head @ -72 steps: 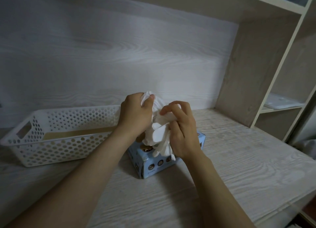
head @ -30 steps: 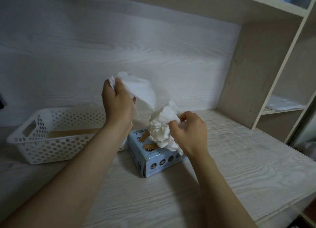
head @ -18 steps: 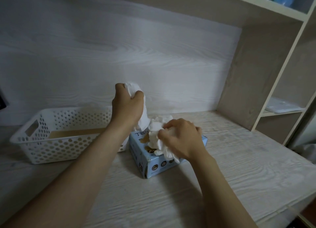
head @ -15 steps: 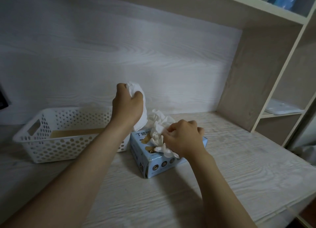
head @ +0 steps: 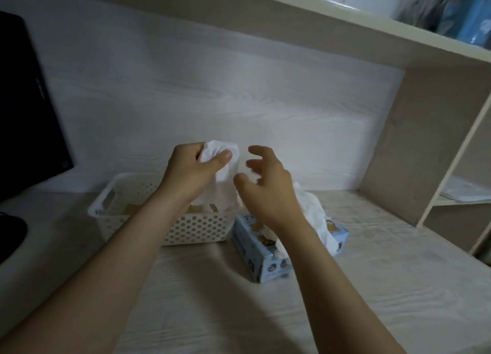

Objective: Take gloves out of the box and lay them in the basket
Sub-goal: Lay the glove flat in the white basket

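While the left hand [head: 190, 173] grips a white glove [head: 224, 186] raised above the right end of the basket [head: 196, 229], the right hand [head: 268, 186] hovers beside it, fingers spread and loosely bent, holding nothing. More gloves [head: 314, 214] (a crumpled bunch) spill from the box [head: 252, 250], just right of the basket on the desk [head: 212, 300].

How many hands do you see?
2. The left hand is over the basket, gripping a white glove. The right hand is open beside it, above the glove box. No others show.
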Demonstrator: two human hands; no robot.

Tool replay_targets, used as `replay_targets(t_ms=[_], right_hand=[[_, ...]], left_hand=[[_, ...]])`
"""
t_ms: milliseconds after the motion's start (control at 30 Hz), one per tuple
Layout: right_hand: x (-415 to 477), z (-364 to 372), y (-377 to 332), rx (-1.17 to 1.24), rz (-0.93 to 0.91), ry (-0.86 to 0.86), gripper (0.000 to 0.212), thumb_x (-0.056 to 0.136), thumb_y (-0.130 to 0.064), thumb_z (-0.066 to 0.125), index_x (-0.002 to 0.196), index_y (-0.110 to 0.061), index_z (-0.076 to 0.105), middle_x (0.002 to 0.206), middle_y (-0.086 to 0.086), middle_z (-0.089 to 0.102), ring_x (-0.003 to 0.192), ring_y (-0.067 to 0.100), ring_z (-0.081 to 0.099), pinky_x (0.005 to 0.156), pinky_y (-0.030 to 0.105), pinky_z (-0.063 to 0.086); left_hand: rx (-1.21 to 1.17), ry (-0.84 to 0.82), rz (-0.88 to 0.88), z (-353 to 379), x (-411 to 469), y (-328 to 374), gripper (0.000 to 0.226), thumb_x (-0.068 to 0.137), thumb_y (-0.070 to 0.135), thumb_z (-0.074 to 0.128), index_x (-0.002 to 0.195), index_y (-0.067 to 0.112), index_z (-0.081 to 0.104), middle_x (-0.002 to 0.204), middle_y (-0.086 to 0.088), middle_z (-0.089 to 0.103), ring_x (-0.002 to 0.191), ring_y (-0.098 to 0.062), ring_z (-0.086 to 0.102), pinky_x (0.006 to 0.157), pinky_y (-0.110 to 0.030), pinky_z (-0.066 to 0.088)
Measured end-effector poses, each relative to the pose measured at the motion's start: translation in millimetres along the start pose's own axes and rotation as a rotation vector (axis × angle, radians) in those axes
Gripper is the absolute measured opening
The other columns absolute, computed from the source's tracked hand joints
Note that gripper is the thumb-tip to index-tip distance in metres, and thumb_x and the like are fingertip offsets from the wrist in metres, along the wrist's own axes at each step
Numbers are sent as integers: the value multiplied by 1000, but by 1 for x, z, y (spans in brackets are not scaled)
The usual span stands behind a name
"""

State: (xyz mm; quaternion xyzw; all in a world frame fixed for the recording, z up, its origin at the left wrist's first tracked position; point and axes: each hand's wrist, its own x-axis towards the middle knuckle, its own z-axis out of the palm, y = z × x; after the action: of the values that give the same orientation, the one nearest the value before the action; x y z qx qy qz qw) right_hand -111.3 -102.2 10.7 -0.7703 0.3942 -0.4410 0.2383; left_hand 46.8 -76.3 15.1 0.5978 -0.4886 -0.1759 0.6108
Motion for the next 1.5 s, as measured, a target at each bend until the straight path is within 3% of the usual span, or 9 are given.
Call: replay_targets(t_ms=[133, 200, 267, 633, 867, 1033, 1267, 1367, 1500], right_hand=[[15, 42, -9, 195, 175, -150, 63, 86, -30, 73, 144, -20, 51, 112, 2, 73, 98, 18, 74, 88, 41, 63], [21, 56, -9, 115, 154, -146, 20, 85, -23, 70, 102, -12, 69, 83, -2, 70, 75, 14, 68, 70, 33, 57], [23, 69, -8, 1, 110, -131, 20, 87, -16, 64, 70, -8, 55, 63, 2, 55, 59, 20, 52, 56, 31, 40], [-4, 96, 2, -262, -75, -110, 37, 88, -25, 59, 59, -15, 40, 53, -4, 44, 48, 15, 41, 48, 27, 27], [-6, 74, 3, -41, 55, -192, 33, 84, -23, 61, 60, -1, 53, 52, 8, 44, 49, 17, 41, 48, 30, 33], [-8, 61, -1, 350, 222, -131, 15, 93, -20, 68, 88, -16, 81, 80, 5, 80, 78, 23, 78, 74, 39, 67], [-8, 56, -7, 645, 265, -38, 12, 96, -10, 71, 105, -9, 77, 88, 16, 79, 69, 21, 74, 60, 28, 58], [-9, 56, -8, 712, 199, -134, 19, 103, -15, 60, 114, -5, 74, 92, 19, 79, 79, 28, 77, 68, 33, 60], [-9, 56, -10, 767, 107, -266, 39, 107, -3, 34, 119, 2, 70, 101, 26, 77, 92, 37, 77, 75, 40, 62]], left_hand=[[14, 43, -30, -32, 1, -12, 21, 96, 45, 72, 95, 25, 78, 83, 9, 79, 77, -8, 75, 62, -25, 55], [116, 77, -18, -48, 2, -25, 38, 99, 49, 66, 88, 14, 77, 81, -2, 78, 78, -19, 75, 66, -33, 57], [326, 80, 0, -60, -1, -39, 50, 105, 50, 55, 83, 8, 73, 76, -9, 73, 75, -24, 70, 66, -33, 51], [795, -118, -10, -79, -24, -56, 60, 107, 57, 37, 67, 16, 57, 61, -1, 63, 63, -23, 65, 69, -42, 58], [790, -174, -15, -84, -21, -55, 60, 101, 54, 56, 58, 13, 45, 56, -1, 51, 59, -24, 54, 60, -34, 39], [748, -22, 10, -89, -19, -63, 55, 98, 55, 63, 61, 17, 47, 58, 2, 53, 59, -22, 55, 59, -32, 38], [519, 89, 204, -79, -28, -41, 13, 98, 37, 70, 106, 28, 66, 101, 10, 66, 94, -10, 64, 82, -28, 50], [101, -151, 27, -74, -32, -26, 41, 103, 60, 49, 106, 27, 74, 96, 6, 78, 90, -10, 75, 87, -38, 60], [98, -313, 64, -69, -38, -26, 52, 88, 76, 61, 107, 30, 77, 101, 5, 78, 98, -12, 74, 88, -37, 61]])
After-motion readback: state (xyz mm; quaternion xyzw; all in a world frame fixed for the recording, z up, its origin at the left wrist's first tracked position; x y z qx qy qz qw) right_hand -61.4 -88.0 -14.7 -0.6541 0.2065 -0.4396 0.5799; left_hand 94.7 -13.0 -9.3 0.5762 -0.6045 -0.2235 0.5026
